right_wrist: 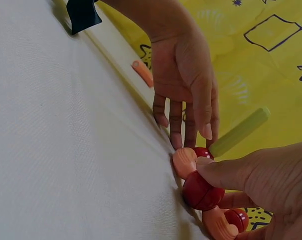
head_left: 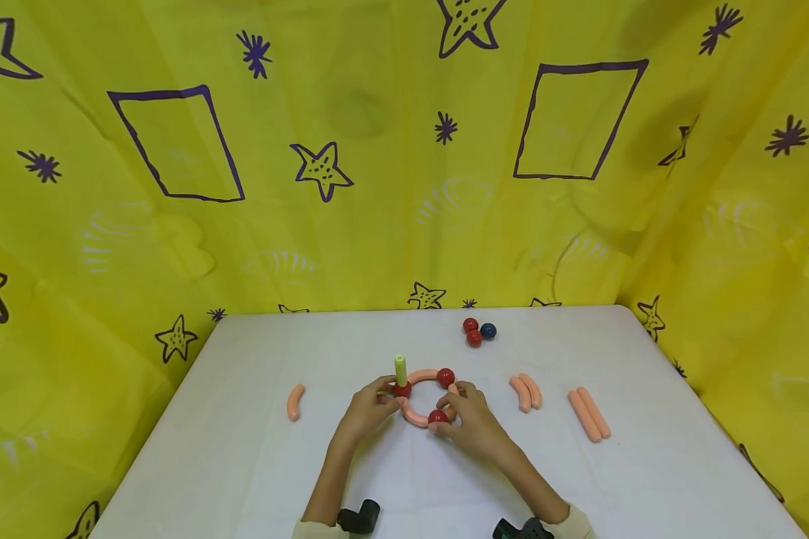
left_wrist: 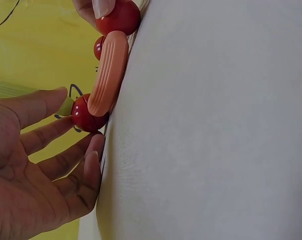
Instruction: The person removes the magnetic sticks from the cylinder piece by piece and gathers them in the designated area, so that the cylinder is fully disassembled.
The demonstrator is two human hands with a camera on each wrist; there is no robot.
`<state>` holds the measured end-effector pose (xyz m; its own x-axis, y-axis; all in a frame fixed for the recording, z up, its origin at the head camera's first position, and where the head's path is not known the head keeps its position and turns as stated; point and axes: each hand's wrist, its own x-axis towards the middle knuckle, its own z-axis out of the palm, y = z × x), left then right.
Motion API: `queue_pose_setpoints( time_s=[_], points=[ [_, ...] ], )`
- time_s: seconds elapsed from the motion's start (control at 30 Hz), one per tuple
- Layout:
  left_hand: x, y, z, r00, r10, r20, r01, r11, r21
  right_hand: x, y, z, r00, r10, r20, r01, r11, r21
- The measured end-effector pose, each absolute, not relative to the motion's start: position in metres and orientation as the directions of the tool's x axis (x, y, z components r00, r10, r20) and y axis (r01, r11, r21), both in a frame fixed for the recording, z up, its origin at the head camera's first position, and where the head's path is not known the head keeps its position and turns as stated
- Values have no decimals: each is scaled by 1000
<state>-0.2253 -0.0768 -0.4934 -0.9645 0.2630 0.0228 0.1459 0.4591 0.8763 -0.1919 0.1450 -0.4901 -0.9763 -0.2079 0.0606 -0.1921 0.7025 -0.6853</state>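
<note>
A ring of curved peach sticks (head_left: 414,418) joined by red balls lies on the white table. On its left red ball (head_left: 402,390) a light green stick (head_left: 401,370) stands upright. My left hand (head_left: 369,408) holds that ball, with the thumb by the green stick's base in the left wrist view and fingers on the ball's other side. With the thumb on the front red ball (right_wrist: 203,191) and fingers behind it, my right hand (head_left: 475,425) grips the ring's near right side. Another red ball (head_left: 446,377) sits at the ring's back right.
Two loose red balls (head_left: 470,325) and a blue ball (head_left: 488,331) lie farther back. One curved peach stick (head_left: 295,402) is on the left. To the right are two more curved sticks (head_left: 526,392) and two straight peach sticks (head_left: 589,414). A yellow patterned curtain (head_left: 391,239) surrounds the table.
</note>
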Motion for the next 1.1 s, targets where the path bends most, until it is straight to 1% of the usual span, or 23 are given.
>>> queue_pose_setpoints(
  time_s=[0.17,0.33,0.4,0.53,0.7,0.8,0.97,1.03,1.1],
  points=[
    [-225,-76,-494,-962,271,28,151,447,882,-194,145,-484,-977,-196,84,-200,701,-684],
    [-227,-75,-494,-962,272,18,146,458,877,-206,135,-475,-966,-169,197,-259,651,-714],
    [-228,-74,-493,-964,266,18,145,466,873,-213,129,-470,-955,-182,234,-296,608,-737],
    [-229,-75,-491,-965,262,19,147,478,866,-224,115,-464,-938,-234,257,-345,534,-772],
    [-228,-74,-491,-967,253,16,139,474,869,-235,94,-468,-921,-263,286,-384,501,-775],
    [-227,-73,-492,-971,241,12,127,472,872,-237,85,-472,-922,-234,308,-387,547,-742],
    [-227,-71,-495,-976,215,16,118,470,875,-236,79,-477,-939,-179,295,-337,660,-672],
    [-226,-71,-495,-978,206,29,125,469,874,-236,79,-478,-944,-169,284,-321,673,-666],
    [-226,-70,-495,-979,194,68,154,474,867,-236,78,-477,-942,-171,289,-326,671,-666]
  ],
)
